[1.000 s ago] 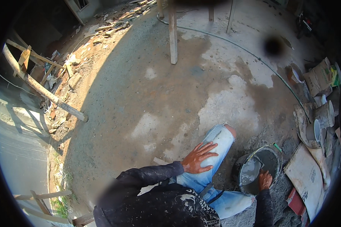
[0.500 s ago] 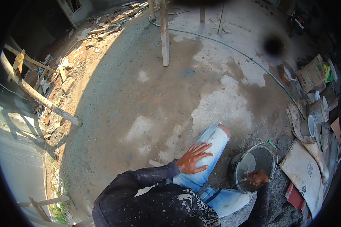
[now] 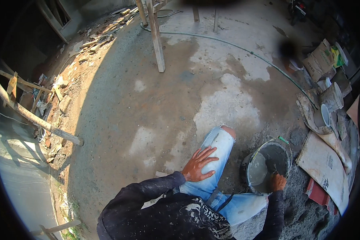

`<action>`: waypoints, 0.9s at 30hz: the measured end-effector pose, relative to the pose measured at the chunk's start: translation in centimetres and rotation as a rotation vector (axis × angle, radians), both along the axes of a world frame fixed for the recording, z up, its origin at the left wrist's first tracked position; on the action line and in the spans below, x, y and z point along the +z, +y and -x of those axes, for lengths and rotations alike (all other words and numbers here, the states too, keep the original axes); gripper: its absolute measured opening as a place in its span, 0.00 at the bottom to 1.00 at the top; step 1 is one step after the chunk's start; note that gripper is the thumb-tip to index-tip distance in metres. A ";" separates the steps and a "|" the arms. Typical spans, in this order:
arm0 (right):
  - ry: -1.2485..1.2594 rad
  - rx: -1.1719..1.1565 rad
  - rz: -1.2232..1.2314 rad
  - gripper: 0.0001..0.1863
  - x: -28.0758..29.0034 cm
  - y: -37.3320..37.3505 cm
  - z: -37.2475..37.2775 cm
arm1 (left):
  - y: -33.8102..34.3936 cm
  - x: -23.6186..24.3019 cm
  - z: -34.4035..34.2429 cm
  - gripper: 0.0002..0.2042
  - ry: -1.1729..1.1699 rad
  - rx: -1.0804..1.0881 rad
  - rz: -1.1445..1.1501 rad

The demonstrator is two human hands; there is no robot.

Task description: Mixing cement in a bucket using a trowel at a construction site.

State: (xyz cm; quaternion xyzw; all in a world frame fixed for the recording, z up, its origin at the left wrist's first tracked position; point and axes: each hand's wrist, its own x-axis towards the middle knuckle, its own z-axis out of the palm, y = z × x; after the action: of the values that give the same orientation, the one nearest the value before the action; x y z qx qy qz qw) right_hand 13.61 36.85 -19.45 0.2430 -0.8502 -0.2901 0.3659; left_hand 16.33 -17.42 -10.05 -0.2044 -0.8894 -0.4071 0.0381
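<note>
My left hand [image 3: 199, 164] rests with fingers spread on the thigh of my torn blue jeans [image 3: 220, 138]. Low at the right, beside that leg, stands a dark bucket [image 3: 244, 172] with a wire handle and grey wet mix [image 3: 260, 164] inside. My right hand [image 3: 279, 182] is closed on a tool at the bucket's near right side; its thin metal part looks like a trowel's, the rest mostly hidden in mix and fingers.
Flattened sacks [image 3: 320, 164], a red piece [image 3: 316, 192], buckets [image 3: 334, 96] and cardboard [image 3: 318, 60] lie at the right. A hose [image 3: 236, 50] curves across the floor. Wooden posts [image 3: 158, 52] stand ahead. Poles [image 3: 48, 124] and rubble [image 3: 88, 54] line the left.
The view has turned, shifting posts and bucket leftward in the picture. My right hand has shifted within the bucket toward its near right rim. My left hand stays on my leg.
</note>
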 end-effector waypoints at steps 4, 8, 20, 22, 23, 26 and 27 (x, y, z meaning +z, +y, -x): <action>-0.728 -0.510 0.324 0.12 1.6 -5.6 2.2 | -1.3 -0.1 -1.1 0.23 -0.034 0.037 0.029; -0.830 -0.371 0.272 0.12 2.6 -7.6 2.6 | -0.9 0.1 -0.7 0.24 -0.027 0.018 0.001; -1.065 -0.063 0.056 0.10 14.9 -12.0 3.4 | -0.8 0.0 -0.5 0.23 -0.011 0.000 -0.006; -1.044 -0.126 -0.022 0.10 15.6 -13.0 4.7 | -0.9 -0.2 -1.0 0.23 0.000 0.004 0.014; -0.873 -0.093 -0.109 0.09 13.8 -12.4 5.5 | -0.8 -0.4 -1.1 0.24 -0.013 0.025 0.018; -0.726 -0.214 -0.208 0.08 9.2 -11.4 6.7 | -0.6 -0.2 -1.0 0.24 -0.018 0.024 0.047; -0.760 -0.345 -0.220 0.08 7.5 -11.0 6.7 | -0.5 -0.3 -0.9 0.24 -0.005 0.003 0.049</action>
State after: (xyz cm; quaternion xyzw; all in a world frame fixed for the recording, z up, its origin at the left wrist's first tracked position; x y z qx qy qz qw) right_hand 6.87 25.86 -11.98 0.2244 -0.9168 -0.3258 -0.0553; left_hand 17.23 -17.96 -10.35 -0.2030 -0.8994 -0.3859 0.0312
